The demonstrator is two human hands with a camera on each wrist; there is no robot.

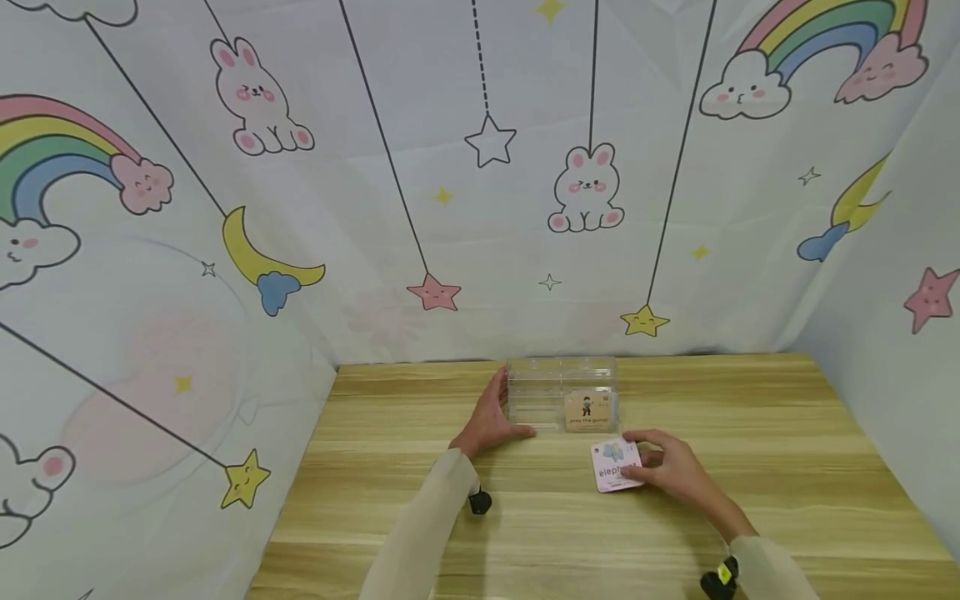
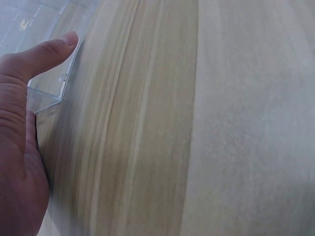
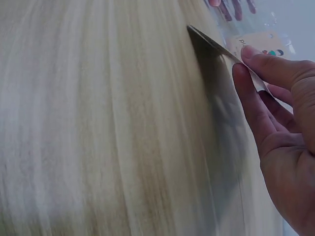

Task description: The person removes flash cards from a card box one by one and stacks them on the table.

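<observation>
**On the wood table [image 1: 555,533]: clear case [image 1: 534,398] held left, elephant card [image 1: 611,469] pinched right**

Over on the left, white backdrop [image 1: 322,167] with rainbows, bunnies and hanging stars, far side too. Next along, left cream sleeve [image 1: 427,521] with a black gadget [image 1: 480,502] near the wrist. Then the left hand [image 1: 486,425], gripping the left end of the clear case, fingers along its side, thumb over the near edge. Case toward the far side, see-through with dividers. In its near right compartment, a guitar card [image 1: 588,410] with a little figure on it. Just nearer and a bit further right, outside the case: the elephant card, pale pink, grasped by its right edge between thumb and fingers of the right hand [image 1: 673,468]. Tilted in the right wrist view; can't tell if touching the wood. Last on the right, right cream sleeve [image 1: 768,567], dark gadget with yellow patch [image 1: 717,582].
</observation>
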